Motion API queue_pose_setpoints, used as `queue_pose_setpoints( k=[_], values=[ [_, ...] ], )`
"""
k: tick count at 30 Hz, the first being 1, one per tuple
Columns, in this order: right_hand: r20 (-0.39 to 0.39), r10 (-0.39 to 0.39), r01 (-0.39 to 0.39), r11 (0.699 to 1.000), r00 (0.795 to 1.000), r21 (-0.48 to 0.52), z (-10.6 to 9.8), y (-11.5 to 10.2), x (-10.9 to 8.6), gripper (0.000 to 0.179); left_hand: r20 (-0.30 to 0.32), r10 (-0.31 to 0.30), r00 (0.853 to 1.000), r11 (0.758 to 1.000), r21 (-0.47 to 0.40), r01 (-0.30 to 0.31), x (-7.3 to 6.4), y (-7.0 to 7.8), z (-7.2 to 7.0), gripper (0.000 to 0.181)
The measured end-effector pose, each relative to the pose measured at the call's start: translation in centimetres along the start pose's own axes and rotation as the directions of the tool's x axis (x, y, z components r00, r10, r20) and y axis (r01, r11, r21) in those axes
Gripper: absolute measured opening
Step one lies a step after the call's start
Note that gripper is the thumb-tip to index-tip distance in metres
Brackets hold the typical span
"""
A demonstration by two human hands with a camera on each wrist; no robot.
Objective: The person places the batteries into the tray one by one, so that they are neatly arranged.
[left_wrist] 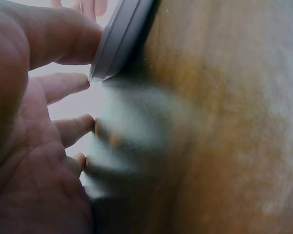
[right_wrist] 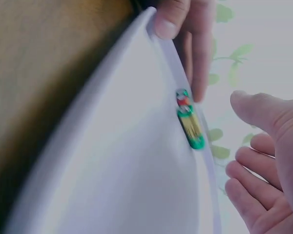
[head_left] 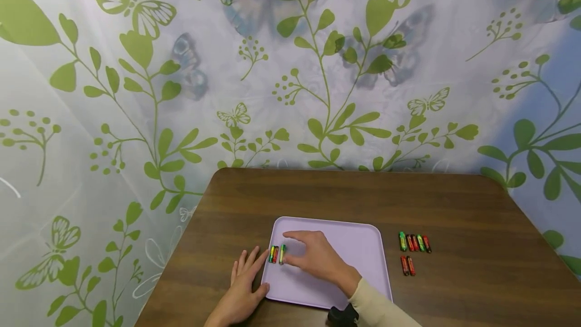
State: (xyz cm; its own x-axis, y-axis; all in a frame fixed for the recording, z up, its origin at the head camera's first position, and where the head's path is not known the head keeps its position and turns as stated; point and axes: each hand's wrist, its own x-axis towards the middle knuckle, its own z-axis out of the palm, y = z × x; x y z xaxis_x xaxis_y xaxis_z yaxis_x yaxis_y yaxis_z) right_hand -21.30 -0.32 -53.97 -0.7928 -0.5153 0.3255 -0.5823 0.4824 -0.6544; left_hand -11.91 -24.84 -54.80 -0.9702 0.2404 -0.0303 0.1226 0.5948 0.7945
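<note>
Rests the left hand (head_left: 240, 291) at the left side of the lilac tray (head_left: 354, 251), thumb against the rim and other fingers straight, gripping nothing, likely to keep the tray from sliding on the wooden surface (head_left: 254, 196). Hovers the right hand (head_left: 315, 256) over the tray, thumb and forefinger parted with nothing grasped between, perhaps so spread to clear the single green-and-yellow battery (head_left: 282, 255) just beside the tips. Finds that battery lying on the tray near the left rim, slightly apart from a pair of batteries (head_left: 275, 255), one red, one green and yellow, set side by side, apparently lined up parallel for tidiness. Also to be seen on the surface, right of the tray: a row of five batteries (head_left: 415, 242) and, nearer the person, two red batteries (head_left: 404, 265), seemingly grouped within easy reach of the right hand
</note>
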Motion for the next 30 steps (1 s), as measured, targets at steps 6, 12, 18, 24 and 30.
queue_pose_setpoints(
  k=[6,12,18,24,30],
  values=[
    [0.032,0.051,-0.053,0.997,0.998,0.062,-2.6,0.5,-1.3,0.055,-0.007,-0.008,1.000,1.000,-0.001,0.008,-0.1,0.1,0.0,0.078],
    [0.046,0.065,-0.068,0.995,0.997,0.071,-5.2,1.2,-2.7,0.056,-0.006,-0.004,1.000,1.000,-0.006,0.004,-0.1,0.0,0.0,0.079],
    [0.030,0.070,-0.072,0.995,0.997,0.063,-7.8,2.4,-4.3,0.056,0.004,0.000,1.000,1.000,-0.011,0.000,-0.1,-0.2,0.1,0.078],
    [0.003,0.055,-0.055,0.996,0.998,0.073,-10.3,4.0,-6.3,0.054,0.015,-0.019,1.000,1.000,-0.005,0.019,0.0,-0.3,0.0,0.079],
    [-0.003,0.098,-0.097,0.990,0.995,0.098,-12.5,5.4,-8.8,0.056,0.019,-0.021,1.000,1.000,0.001,0.021,-0.1,-0.2,0.0,0.079]
  ],
)
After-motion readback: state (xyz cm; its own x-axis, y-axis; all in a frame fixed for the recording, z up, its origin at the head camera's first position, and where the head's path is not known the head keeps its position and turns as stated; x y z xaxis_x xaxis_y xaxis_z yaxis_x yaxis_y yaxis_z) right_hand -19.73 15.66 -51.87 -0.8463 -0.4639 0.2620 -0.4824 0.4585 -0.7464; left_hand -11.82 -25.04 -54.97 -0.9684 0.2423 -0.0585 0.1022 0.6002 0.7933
